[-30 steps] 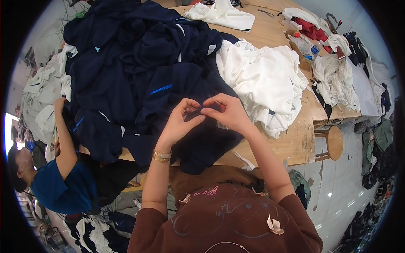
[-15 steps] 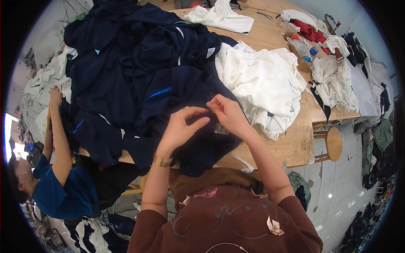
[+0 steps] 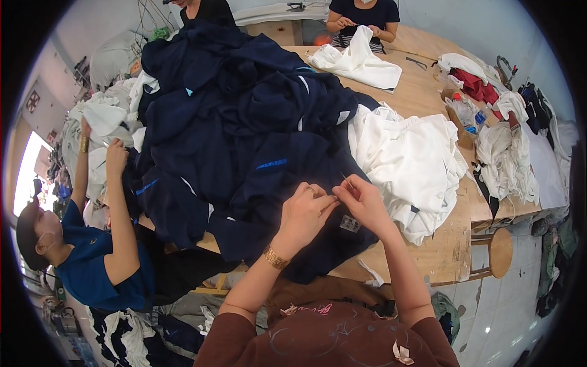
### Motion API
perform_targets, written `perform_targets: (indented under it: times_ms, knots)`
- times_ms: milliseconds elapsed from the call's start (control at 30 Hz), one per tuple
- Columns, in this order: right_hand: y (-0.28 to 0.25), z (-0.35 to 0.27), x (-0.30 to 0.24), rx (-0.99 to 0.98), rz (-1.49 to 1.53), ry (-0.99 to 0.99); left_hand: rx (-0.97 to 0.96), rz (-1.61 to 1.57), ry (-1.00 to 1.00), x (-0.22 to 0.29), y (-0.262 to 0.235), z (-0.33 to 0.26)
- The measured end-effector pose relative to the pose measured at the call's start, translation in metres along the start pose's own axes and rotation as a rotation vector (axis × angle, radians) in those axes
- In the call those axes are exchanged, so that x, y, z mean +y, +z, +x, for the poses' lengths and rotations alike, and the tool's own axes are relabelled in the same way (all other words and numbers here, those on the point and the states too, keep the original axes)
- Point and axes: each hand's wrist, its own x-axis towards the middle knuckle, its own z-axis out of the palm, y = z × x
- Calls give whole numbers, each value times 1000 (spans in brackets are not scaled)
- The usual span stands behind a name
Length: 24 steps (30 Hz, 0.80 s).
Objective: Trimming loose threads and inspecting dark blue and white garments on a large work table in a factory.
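Observation:
Over a heap of navy blue garments (image 3: 238, 122), my two hands meet at the fingertips. The thumb and fingers of my left hand (image 3: 306, 214) are pinched together; whatever lies between them is too small to make out. My right hand (image 3: 362, 202) is closed around a thin, dark, pointed tool (image 3: 346, 178), whose tip sticks up past the fingers; the rest is hidden in the palm. Just below my right hand, a small clear plastic packet (image 3: 350, 224) rests on the navy cloth. A pile of white garments (image 3: 409, 165) lies to the right of that hand.
A wooden table (image 3: 446, 244) bears the heaps. Scissors (image 3: 417, 63) and a white garment (image 3: 361, 61) lie at the far side, near a person in dark clothes. At left, a co-worker in a blue shirt (image 3: 104, 269) reaches toward pale cloth. A stool (image 3: 500, 252) stands at right.
My left hand has closed from an open curve to a pinch, meeting my right fingertips. The view has tipped up, showing people across the table. The co-worker's hands at left have moved apart.

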Motion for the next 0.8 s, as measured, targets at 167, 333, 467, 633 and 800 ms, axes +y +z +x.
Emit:
perform_targets:
  times_ms: [167, 333, 467, 633, 800]
  knots:
    - [-9, 5, 15, 183, 175, -73, -52, -191, -47, -18, 7, 9]
    - [-26, -5, 19, 30, 213, 157, -143, -338, -276, -23, 1, 11]
    - [-30, -15, 29, -139, 59, 84, -204, -540, -425, -26, 3, 11]
    - [-36, -19, 9, -211, -290, 52, -231, -614, -428, -28, 4, 6]
    - [-38, -11, 0, -235, -449, -30, -214, -633, -437, -27, 3, 5]
